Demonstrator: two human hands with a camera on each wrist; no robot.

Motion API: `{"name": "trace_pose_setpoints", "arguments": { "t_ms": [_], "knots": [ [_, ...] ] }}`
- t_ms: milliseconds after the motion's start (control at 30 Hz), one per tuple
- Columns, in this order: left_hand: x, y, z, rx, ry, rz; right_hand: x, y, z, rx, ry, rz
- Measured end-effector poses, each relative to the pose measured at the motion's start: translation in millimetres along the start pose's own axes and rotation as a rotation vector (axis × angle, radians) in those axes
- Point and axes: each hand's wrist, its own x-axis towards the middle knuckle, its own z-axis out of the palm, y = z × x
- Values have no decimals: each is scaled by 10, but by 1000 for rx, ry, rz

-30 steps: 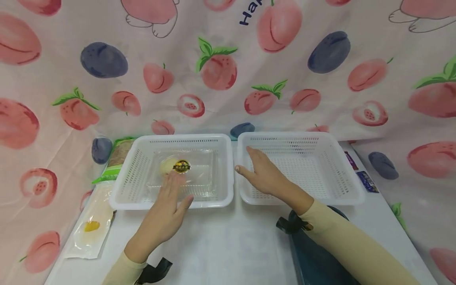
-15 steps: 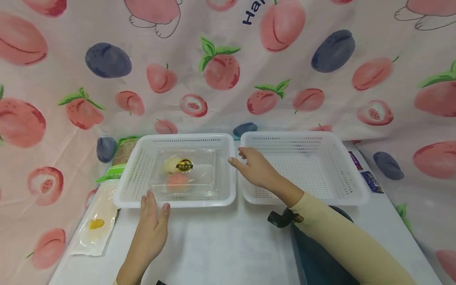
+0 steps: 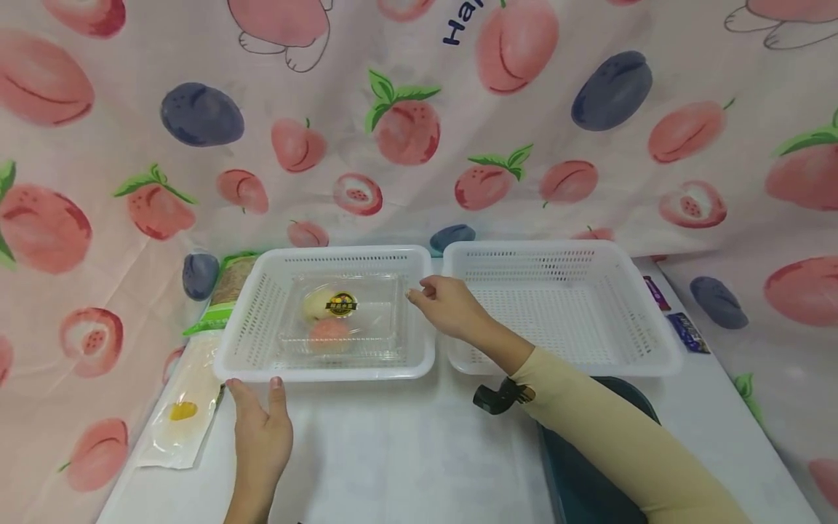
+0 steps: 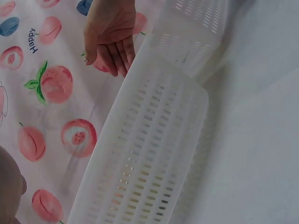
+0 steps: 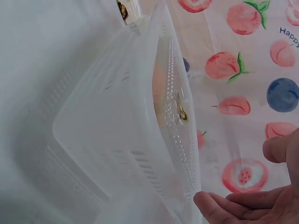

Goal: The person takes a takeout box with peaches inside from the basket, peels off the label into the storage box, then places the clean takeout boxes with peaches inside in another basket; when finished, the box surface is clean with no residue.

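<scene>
A white perforated plastic basket point(image 3: 327, 375) holds a clear lidded plastic box point(image 3: 373, 331) with a black-and-gold sticker. Through the lid show a pale yellow round thing point(image 3: 314, 304) and a peach-coloured one point(image 3: 329, 335). My left hand point(image 3: 258, 440) is at the basket's front left corner, fingers extended, fingertips right at the rim. Over the basket's right rim is my right hand point(image 3: 455, 309). In the right wrist view, its fingertips point(image 5: 203, 200) are at the rim, with the thumb point(image 5: 275, 149) held apart. Only a sliver of left hand point(image 4: 10, 191) shows in the left wrist view.
A second white basket point(image 3: 556, 327) stands close on the right. Left of the baskets lie a green-edged bag point(image 3: 225, 295) and a white packet point(image 3: 180, 407). Two small wrapped packets point(image 3: 687, 333) lie at far right. A dark bin point(image 3: 583, 466) is under my right forearm.
My left hand has drawn back from over the clear box to the basket's front left corner, uncovering the peach-coloured thing. My right hand has moved left from the right basket to the left basket's rim.
</scene>
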Motion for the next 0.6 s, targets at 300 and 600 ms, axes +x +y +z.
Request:
{"name": "trace_pose_setpoints", "arguments": {
  "t_ms": [300, 600],
  "knots": [
    [121, -110, 24, -173, -107, -58, 158, -107, 161, 13, -50, 70],
    [227, -132, 37, -209, -215, -169, 277, -212, 341, -41, -120, 150]
  ]
}}
